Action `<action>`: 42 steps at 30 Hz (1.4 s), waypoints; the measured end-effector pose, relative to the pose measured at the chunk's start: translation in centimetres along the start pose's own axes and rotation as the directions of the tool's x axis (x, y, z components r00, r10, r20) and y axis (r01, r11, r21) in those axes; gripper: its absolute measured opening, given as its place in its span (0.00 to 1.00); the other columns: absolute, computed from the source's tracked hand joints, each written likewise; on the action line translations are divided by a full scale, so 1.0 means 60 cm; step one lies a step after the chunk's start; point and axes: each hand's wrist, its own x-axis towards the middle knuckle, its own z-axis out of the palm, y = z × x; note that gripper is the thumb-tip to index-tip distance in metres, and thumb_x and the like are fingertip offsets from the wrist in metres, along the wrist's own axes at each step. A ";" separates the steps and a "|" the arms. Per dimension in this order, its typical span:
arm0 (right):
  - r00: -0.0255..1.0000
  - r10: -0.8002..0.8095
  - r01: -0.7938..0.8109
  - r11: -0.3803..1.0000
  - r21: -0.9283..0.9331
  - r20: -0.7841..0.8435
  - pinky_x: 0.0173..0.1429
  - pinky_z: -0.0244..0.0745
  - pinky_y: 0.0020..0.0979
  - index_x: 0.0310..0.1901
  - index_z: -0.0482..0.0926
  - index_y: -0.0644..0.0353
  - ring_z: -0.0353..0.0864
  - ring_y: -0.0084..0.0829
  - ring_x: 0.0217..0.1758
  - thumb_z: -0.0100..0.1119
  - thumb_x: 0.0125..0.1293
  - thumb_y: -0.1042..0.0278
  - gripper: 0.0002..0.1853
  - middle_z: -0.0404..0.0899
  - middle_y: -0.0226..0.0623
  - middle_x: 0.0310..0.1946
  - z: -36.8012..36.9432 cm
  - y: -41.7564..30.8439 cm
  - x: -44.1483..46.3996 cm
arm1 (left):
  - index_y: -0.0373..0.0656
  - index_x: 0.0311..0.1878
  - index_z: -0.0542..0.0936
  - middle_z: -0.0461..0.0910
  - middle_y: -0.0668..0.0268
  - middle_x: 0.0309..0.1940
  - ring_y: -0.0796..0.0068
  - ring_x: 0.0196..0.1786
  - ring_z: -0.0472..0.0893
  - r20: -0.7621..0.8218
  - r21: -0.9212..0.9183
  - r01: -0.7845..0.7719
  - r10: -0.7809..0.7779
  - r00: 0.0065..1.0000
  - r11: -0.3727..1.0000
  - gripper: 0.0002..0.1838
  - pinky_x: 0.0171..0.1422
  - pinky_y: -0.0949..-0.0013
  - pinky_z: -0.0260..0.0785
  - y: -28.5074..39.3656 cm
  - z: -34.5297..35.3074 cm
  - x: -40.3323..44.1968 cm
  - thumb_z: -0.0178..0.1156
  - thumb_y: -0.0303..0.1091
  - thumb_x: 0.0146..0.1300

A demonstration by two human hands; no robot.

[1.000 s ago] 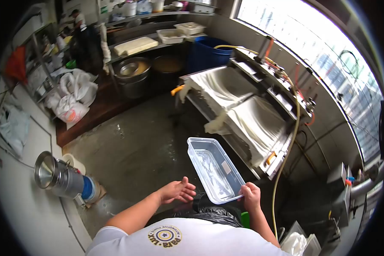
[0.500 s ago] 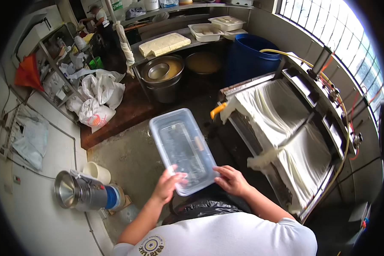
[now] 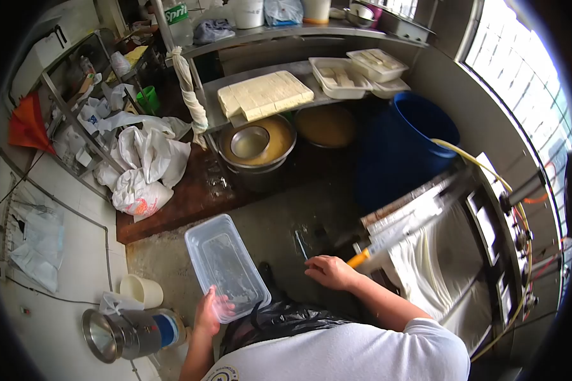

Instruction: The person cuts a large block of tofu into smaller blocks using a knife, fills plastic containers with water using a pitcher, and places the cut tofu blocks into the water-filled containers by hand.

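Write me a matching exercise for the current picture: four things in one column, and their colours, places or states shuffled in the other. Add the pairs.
Things
1. Clear plastic container
2. Large barrel
3. Pale slab marked into blocks
4. Small bucket by the cluttered rack

Matches
A. Green
B. Lying on the lower metal shelf
C. Held by the left hand
D. Blue

Pairs: 1-C, 2-D, 3-B, 4-A
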 end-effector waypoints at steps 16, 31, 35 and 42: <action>0.776 0.616 -0.518 0.745 0.420 -0.134 0.41 0.83 0.33 0.56 0.83 0.61 0.87 0.28 0.36 0.66 0.72 0.54 0.21 0.87 0.38 0.39 -0.139 0.243 0.538 | 0.31 0.73 0.68 0.87 0.49 0.44 0.61 0.34 0.88 0.277 0.373 -0.083 -0.026 0.961 0.924 0.43 0.40 0.59 0.82 0.468 0.264 0.571 0.59 0.63 0.74; 0.665 0.746 -0.028 0.002 1.000 0.017 0.69 0.72 0.51 0.77 0.60 0.57 0.71 0.51 0.70 0.63 0.73 0.38 0.42 0.66 0.52 0.70 -0.367 0.571 1.112 | 0.38 0.63 0.73 0.88 0.56 0.41 0.72 0.27 0.78 -0.026 0.116 -0.207 0.211 0.977 0.971 0.34 0.28 0.67 0.69 0.670 0.592 0.954 0.54 0.63 0.75; 0.709 0.692 0.004 -0.196 0.981 0.135 0.81 0.56 0.60 0.84 0.45 0.53 0.54 0.61 0.83 0.61 0.72 0.33 0.52 0.50 0.62 0.81 -0.389 0.603 1.167 | 0.45 0.54 0.74 0.83 0.64 0.36 0.68 0.29 0.78 -0.249 0.005 -0.242 0.236 0.939 0.970 0.26 0.32 0.62 0.74 0.761 0.629 1.094 0.52 0.61 0.77; 0.670 0.716 -0.057 -0.212 0.976 0.195 0.74 0.66 0.56 0.79 0.56 0.53 0.69 0.56 0.74 0.61 0.73 0.35 0.44 0.63 0.55 0.74 -0.406 0.577 1.185 | 0.49 0.52 0.77 0.81 0.67 0.38 0.68 0.36 0.82 -0.285 -0.054 -0.431 0.400 0.871 0.901 0.15 0.49 0.56 0.83 0.866 0.627 1.300 0.61 0.49 0.74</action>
